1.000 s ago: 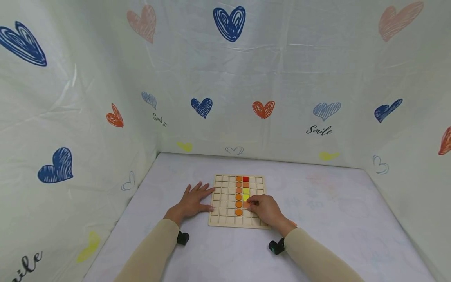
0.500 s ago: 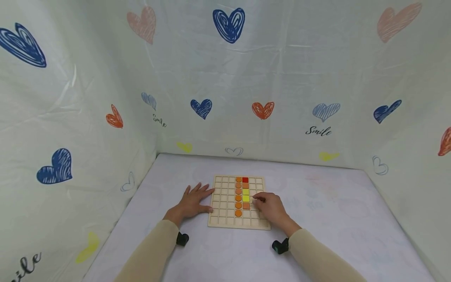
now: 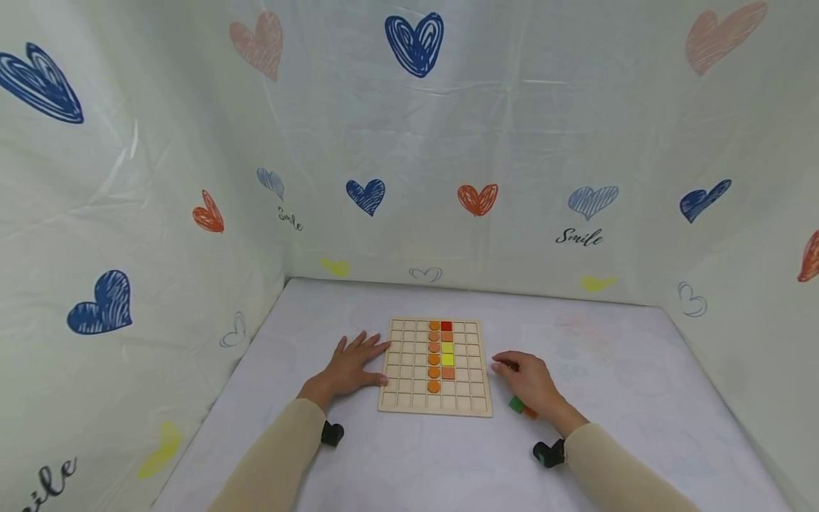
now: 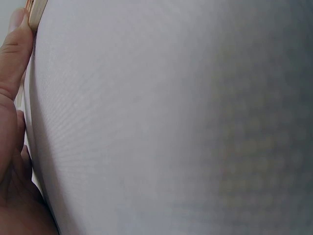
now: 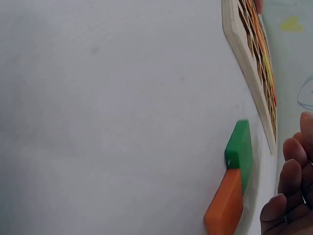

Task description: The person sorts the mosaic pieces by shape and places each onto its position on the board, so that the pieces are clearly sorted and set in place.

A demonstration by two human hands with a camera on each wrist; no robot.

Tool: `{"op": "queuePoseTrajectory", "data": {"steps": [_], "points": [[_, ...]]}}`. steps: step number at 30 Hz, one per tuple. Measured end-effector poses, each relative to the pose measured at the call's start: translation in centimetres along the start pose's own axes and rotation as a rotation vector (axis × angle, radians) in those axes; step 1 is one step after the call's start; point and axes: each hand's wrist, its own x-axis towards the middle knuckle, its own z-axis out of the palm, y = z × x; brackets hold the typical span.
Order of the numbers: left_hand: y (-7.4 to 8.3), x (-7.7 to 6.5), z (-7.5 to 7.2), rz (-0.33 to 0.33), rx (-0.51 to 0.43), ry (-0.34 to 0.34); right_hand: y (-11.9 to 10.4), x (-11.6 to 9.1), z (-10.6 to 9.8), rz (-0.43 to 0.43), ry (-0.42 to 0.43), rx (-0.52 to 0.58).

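A pale wooden grid board (image 3: pixel 406 370) lies flat on the table. One column of it holds several round orange discs (image 3: pixel 434 360), and beside them stands a column of squares: a red square (image 3: pixel 446 326), yellow squares (image 3: pixel 447 348) and orange squares (image 3: pixel 448 373). My left hand (image 3: pixel 345 368) lies with fingers spread, its fingertips and thumb at the board's left edge. Off the board's right side is my right hand (image 3: pixel 530 380), fingers loosely bent with nothing visible in them. Near its palm, a green block (image 5: pixel 239 149) and an orange block (image 5: pixel 225 205) lie touching each other.
The white tabletop (image 3: pixel 409 462) surrounds the board. A white curtain (image 3: pixel 531 128) printed with hearts hangs behind and along both sides. Black wrist cameras sit at each cuff, one left (image 3: pixel 332 433) and one right (image 3: pixel 549 454).
My right hand has let go of the orange square in the board's square column and moved right, off the board. The green block has come into view. My left hand has stayed put.
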Motion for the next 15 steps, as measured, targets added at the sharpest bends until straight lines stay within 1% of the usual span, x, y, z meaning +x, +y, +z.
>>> {"op": "queuePoseTrajectory", "data": {"steps": [7,10,15], "points": [[-0.1,0.2,0.3,-0.012,0.004,0.0,1.9,-1.7,-1.8,-0.01,0.002,-0.073],[-0.1,0.3,0.3,-0.013,0.006,0.003,2.5,-2.6,-2.5,-0.022,-0.013,-0.096],[-0.1,0.3,0.3,-0.013,0.009,0.004,3.4,-3.9,-3.3,-0.006,-0.053,-0.122]]}}
